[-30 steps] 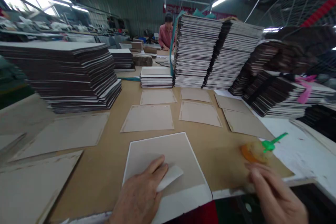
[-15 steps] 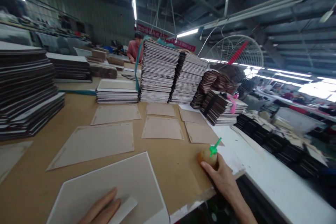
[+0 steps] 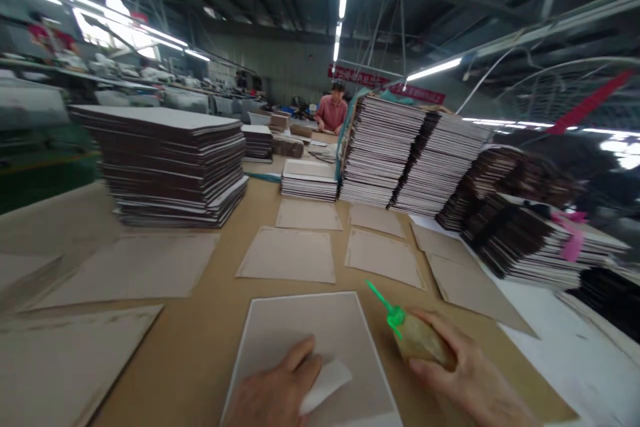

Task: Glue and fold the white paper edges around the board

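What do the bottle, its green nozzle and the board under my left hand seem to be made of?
Bottle: probably translucent plastic, judging by its cloudy, brownish body. Green nozzle: likely moulded plastic, from its even, bright colour. Board: apparently matte cardboard, being flat and dull beige-grey with a pale border, though any coating is unclear.

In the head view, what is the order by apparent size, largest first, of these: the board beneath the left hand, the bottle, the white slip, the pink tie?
1. Board
2. Bottle and white slip: both partly covered, too alike to rank
3. Pink tie
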Action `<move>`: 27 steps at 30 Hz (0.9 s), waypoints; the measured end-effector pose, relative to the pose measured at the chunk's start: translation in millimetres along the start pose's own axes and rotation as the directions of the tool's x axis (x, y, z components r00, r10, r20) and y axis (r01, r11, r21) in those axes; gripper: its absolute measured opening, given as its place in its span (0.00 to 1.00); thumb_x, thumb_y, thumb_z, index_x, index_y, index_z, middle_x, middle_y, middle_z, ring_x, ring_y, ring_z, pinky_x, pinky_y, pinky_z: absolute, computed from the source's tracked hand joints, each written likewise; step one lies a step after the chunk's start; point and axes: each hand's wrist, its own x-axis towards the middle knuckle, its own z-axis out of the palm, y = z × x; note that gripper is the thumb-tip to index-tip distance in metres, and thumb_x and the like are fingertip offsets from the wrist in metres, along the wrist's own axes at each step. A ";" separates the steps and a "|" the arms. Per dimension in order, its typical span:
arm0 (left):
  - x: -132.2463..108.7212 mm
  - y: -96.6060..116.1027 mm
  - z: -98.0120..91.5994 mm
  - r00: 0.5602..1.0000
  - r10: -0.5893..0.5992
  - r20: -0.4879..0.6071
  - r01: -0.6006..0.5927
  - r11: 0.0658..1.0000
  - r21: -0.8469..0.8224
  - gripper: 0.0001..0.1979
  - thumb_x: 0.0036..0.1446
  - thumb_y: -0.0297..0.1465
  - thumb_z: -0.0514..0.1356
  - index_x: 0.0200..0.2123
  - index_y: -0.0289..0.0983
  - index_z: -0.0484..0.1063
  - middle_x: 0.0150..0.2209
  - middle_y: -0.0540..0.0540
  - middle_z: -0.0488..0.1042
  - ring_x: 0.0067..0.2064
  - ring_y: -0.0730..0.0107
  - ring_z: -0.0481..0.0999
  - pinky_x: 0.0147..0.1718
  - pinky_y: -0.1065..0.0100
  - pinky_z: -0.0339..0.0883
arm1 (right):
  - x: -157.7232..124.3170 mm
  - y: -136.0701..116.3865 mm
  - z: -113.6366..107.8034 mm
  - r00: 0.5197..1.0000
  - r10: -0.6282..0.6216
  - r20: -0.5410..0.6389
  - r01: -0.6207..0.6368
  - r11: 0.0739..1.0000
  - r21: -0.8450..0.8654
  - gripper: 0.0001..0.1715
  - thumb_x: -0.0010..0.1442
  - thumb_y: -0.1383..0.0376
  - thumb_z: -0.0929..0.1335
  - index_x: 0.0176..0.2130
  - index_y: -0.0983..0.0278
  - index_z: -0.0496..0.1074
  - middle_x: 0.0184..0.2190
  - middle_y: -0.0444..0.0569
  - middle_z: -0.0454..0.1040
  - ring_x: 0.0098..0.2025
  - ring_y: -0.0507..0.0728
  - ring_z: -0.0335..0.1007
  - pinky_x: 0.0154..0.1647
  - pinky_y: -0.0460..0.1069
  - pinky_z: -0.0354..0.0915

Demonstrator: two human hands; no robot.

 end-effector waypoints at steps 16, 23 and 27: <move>-1.6 -3.0 -1.3 0.993 0.105 -0.054 -0.112 0.980 -0.164 0.24 0.46 0.26 0.55 0.49 0.41 0.69 0.57 0.47 0.68 0.45 0.49 0.78 0.40 0.48 0.77 | 60.0 -104.9 53.0 0.927 -0.309 0.215 0.250 0.932 0.262 0.26 0.59 0.47 0.64 0.51 0.59 0.61 0.33 0.43 0.68 0.36 0.57 0.66 0.36 0.51 0.64; -0.2 -4.3 4.7 0.991 0.101 -0.086 -0.114 0.979 -0.170 0.26 0.46 0.26 0.56 0.51 0.43 0.68 0.59 0.49 0.66 0.44 0.49 0.78 0.40 0.46 0.77 | 77.5 -127.5 77.3 0.855 -0.511 0.086 0.501 0.858 0.117 0.15 0.62 0.56 0.62 0.44 0.62 0.67 0.34 0.44 0.70 0.36 0.56 0.66 0.38 0.50 0.61; 0.7 -5.6 6.4 0.991 0.100 -0.085 -0.115 0.976 -0.187 0.29 0.46 0.26 0.57 0.54 0.46 0.67 0.61 0.50 0.65 0.44 0.52 0.79 0.43 0.52 0.77 | 82.6 -133.9 83.0 0.827 -0.556 0.084 0.551 0.831 0.073 0.11 0.63 0.59 0.63 0.43 0.62 0.67 0.36 0.45 0.71 0.38 0.55 0.67 0.39 0.49 0.61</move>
